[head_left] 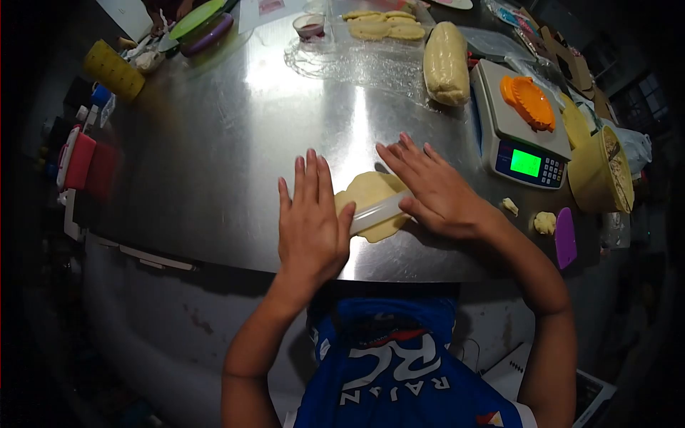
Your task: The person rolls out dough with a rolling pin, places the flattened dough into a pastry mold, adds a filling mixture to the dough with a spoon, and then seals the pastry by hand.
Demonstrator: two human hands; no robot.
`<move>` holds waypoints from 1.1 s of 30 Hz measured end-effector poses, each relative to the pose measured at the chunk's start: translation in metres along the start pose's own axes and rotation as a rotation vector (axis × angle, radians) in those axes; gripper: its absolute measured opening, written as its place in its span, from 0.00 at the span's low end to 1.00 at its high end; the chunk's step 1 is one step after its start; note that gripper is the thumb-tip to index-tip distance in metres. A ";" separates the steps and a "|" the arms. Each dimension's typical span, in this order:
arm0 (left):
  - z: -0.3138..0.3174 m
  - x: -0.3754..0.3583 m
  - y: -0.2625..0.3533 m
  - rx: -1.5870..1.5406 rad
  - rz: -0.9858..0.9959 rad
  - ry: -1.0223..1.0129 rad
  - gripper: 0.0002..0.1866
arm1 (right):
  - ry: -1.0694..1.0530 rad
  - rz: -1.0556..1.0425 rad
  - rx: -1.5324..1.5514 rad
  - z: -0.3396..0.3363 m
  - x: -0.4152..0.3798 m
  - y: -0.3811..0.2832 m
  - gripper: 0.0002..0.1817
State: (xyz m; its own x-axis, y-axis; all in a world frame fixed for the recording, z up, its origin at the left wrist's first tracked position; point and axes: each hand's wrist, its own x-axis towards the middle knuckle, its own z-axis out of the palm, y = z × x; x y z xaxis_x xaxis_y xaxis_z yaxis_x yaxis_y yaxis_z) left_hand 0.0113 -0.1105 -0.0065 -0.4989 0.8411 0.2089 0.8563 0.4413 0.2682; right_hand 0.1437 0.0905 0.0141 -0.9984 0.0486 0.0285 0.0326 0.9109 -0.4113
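A flattened sheet of pale dough (376, 187) lies on the steel table in front of me. Across it rests a short white rolling pin (377, 213), slanting up to the right. My left hand (311, 214) lies over the pin's left end with its fingers stretched forward and the thumb beside the pin. On the other end is my right hand (435, 187), palm down, fingers extended and slightly spread. Neither hand wraps round the pin; both ends of it are hidden beneath the palms.
Right of my hands stands a digital scale (524, 143) bearing an orange dough press (528, 102). Near it are a yellow bowl (581, 175), a dough scrap (545, 222) and a purple scraper (566, 239). A wrapped dough log (447, 64) and shaped dough pieces (385, 30) lie farther back.
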 end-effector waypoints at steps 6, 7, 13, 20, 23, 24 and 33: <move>0.002 0.037 -0.025 -0.008 -0.012 -0.068 0.33 | 0.040 0.135 -0.137 0.006 0.029 0.005 0.35; 0.004 0.043 -0.029 0.025 -0.003 -0.036 0.33 | 0.038 0.136 -0.134 0.007 0.035 0.007 0.35; 0.018 0.083 -0.048 0.114 0.041 0.164 0.33 | 0.153 0.210 -0.193 0.011 0.063 0.026 0.33; 0.012 0.068 -0.035 0.085 -0.093 -0.011 0.34 | 0.201 0.121 -0.310 0.015 0.052 0.025 0.34; 0.011 0.045 -0.024 0.076 0.000 -0.011 0.36 | 0.179 0.083 -0.199 0.017 0.029 0.019 0.35; 0.009 0.039 -0.020 0.075 0.014 -0.040 0.37 | 0.172 0.069 -0.223 0.017 0.024 0.016 0.37; 0.004 0.002 -0.007 -0.103 0.094 -0.044 0.44 | 0.183 0.057 -0.156 0.022 -0.020 -0.004 0.38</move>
State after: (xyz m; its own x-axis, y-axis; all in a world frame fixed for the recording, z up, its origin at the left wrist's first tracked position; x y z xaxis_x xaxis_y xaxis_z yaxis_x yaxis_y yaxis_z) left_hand 0.0044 -0.1105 -0.0117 -0.4091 0.8911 0.1964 0.8794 0.3277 0.3454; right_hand 0.1621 0.0766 -0.0051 -0.9702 0.1625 0.1798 0.1099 0.9562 -0.2713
